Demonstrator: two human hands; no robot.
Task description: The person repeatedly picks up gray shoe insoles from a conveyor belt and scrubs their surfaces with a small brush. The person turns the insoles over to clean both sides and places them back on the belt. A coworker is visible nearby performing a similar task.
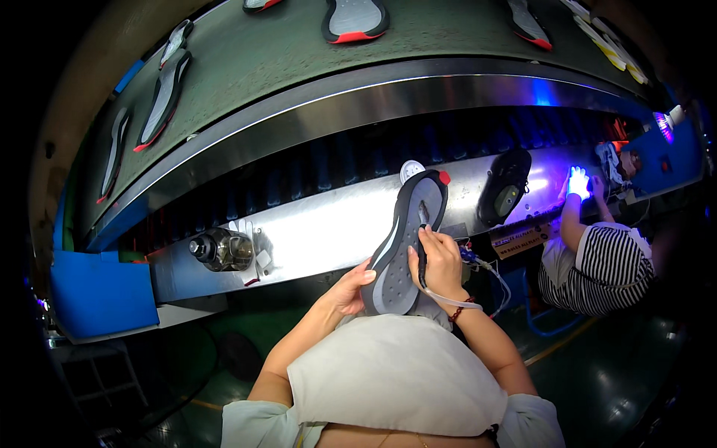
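My left hand (349, 290) grips a shoe sole (402, 263) by its lower left edge, the thumb on the rim. The sole has a grey inner face with small dimples, a dark rim and a red tip at its far end. It is held tilted above my lap, at the near edge of the metal bench. In my right hand (442, 263) is a slim pen-like tool (423, 212) with a pale cord running past my wrist. The tool points at the far part of the sole's inner face; whether its tip touches cannot be made out.
A conveyor belt (246, 67) carrying several soles lies beyond the metal bench (314, 235). A bottle (224, 250) stands on the left, a dark shoe part (504, 187) on the right. Behind the sole shows a white round object (411, 170). Further right, a co-worker's gloved hand (577, 184) glows under violet light.
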